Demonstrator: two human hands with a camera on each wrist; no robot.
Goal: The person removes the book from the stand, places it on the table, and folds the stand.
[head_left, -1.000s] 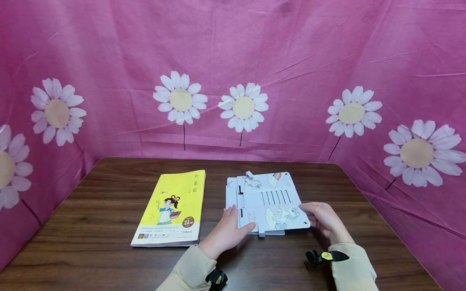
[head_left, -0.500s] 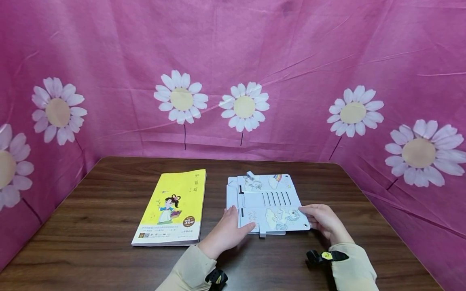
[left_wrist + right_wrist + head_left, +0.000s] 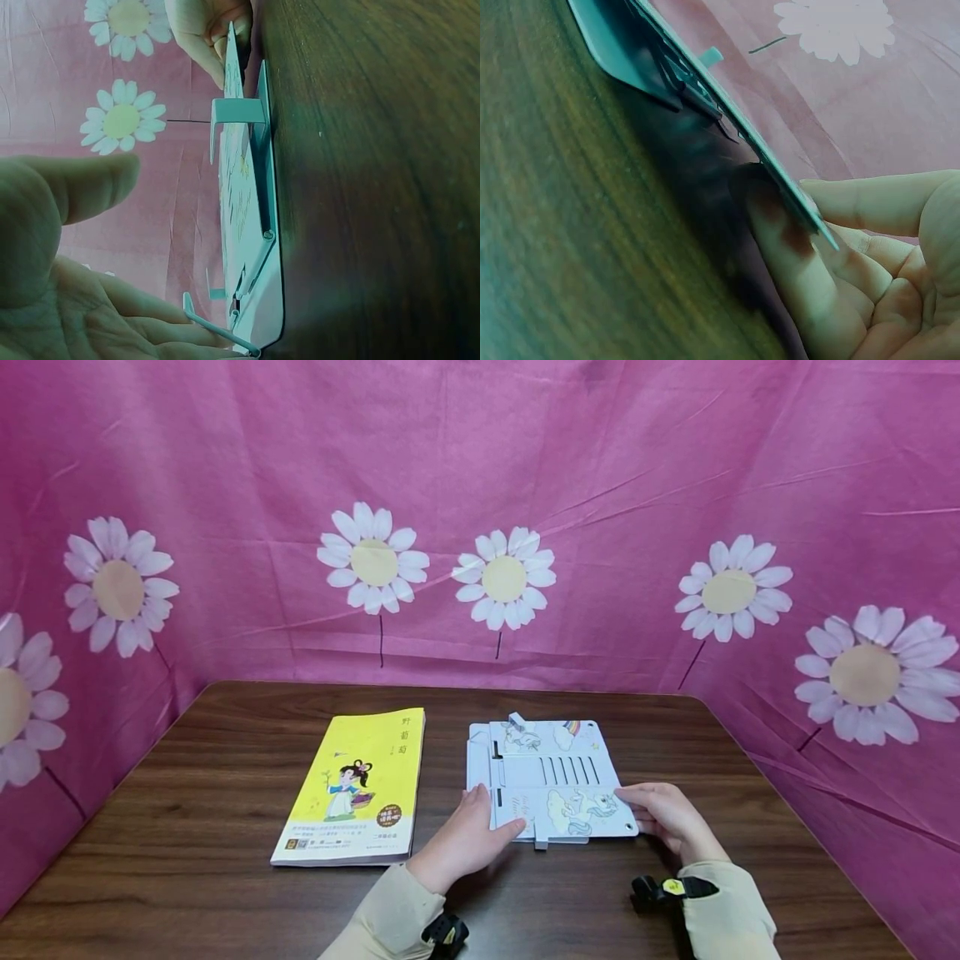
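Note:
A white folding book stand (image 3: 558,772) with unicorn and rainbow drawings lies on the table, right of the middle. Its slotted top plate (image 3: 739,124) is raised a little off the base plate (image 3: 268,292) at the right side. My right hand (image 3: 671,818) pinches that plate's right edge, thumb above and index finger beneath, as the right wrist view shows. At the left edge, my left hand (image 3: 468,839) rests with its fingers extended against the stand. In the left wrist view its thumb (image 3: 97,187) stands apart from the stand. Small page clips (image 3: 240,110) stick out from the stand's edges.
A thick yellow book (image 3: 356,785) with a cartoon girl on its cover lies flat to the left of the stand. The dark wooden table (image 3: 195,777) has a pink cloth (image 3: 600,460) with white daisies hanging behind and around it.
The top plate's right side has dipped very slightly, with my right hand still pinching it. My left hand stays where it was.

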